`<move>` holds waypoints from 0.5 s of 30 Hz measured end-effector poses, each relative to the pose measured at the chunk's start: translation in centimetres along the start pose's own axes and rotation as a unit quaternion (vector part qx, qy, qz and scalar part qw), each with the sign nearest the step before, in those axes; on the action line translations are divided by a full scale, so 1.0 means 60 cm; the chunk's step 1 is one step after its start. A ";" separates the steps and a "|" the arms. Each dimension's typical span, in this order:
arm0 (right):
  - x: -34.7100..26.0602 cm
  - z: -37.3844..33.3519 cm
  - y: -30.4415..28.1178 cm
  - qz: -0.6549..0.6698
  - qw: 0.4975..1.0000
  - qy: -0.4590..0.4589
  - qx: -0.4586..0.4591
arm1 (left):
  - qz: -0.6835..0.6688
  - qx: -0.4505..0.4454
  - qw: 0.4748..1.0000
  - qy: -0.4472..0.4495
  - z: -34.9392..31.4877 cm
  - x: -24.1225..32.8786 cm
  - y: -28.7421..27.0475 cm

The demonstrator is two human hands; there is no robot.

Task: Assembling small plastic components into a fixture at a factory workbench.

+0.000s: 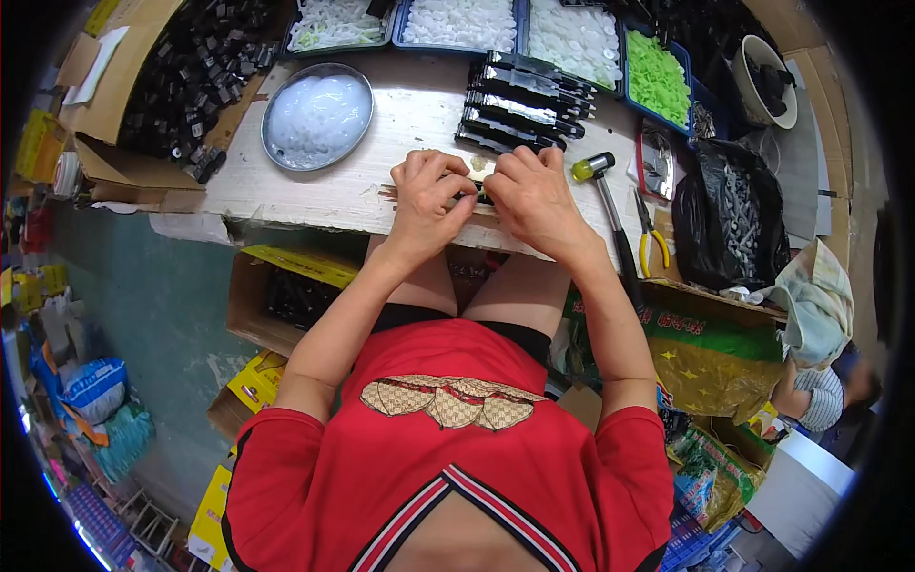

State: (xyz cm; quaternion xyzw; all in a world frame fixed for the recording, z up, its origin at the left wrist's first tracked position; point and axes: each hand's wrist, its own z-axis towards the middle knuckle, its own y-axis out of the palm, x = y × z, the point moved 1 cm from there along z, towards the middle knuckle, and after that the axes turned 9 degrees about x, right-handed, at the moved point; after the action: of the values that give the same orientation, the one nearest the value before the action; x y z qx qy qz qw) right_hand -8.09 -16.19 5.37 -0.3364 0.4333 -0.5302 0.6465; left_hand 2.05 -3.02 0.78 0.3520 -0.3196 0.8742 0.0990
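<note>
At the table's near edge, my left hand [426, 202] and my right hand [538, 202] are close together, fingers bent and closed. Between them lies a dark narrow part, mostly hidden under the fingers, so its kind cannot be made out. A small pale plate [479, 167] shows just beyond the fingertips. Past my right hand, several long black housings [519, 103] lie in a row side by side. A hammer [610, 205] with a yellow-green and black head rests right of that hand. Beside the hammer are pliers [652, 234] with yellow handles.
A round metal dish [317, 69] of translucent white pieces sits left of centre. Trays of white parts [459, 23] and green parts [658, 78] line the back. A cardboard box [119, 162] with black parts stands left; a black bag [701, 219] of metal pieces lies right.
</note>
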 end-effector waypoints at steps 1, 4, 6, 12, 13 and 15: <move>-0.001 0.001 0.001 0.000 1.000 0.000 -0.001 | -0.002 -0.001 1.000 -0.002 -0.001 0.000 0.001; -0.004 0.008 0.001 -0.008 1.000 -0.013 -0.021 | -0.006 -0.001 1.000 -0.003 0.000 -0.001 0.002; -0.005 0.013 0.000 0.011 0.999 -0.020 -0.034 | -0.012 -0.002 1.000 -0.005 0.000 -0.003 0.003; 0.002 0.014 -0.002 0.037 0.997 0.002 -0.060 | -0.011 -0.008 1.000 -0.006 -0.001 -0.002 0.003; 0.004 0.009 0.001 0.038 0.998 0.001 -0.057 | -0.006 -0.008 1.000 -0.012 -0.001 -0.001 0.001; 0.015 -0.010 -0.001 0.046 0.998 0.029 0.004 | 0.003 -0.018 1.000 -0.014 0.002 0.003 0.001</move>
State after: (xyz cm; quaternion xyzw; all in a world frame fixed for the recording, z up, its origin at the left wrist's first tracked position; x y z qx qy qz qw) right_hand -8.60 -17.09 5.00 -0.2977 0.4645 -0.5111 0.6591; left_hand 1.98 -3.14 0.92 0.3618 -0.3373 0.8635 0.0983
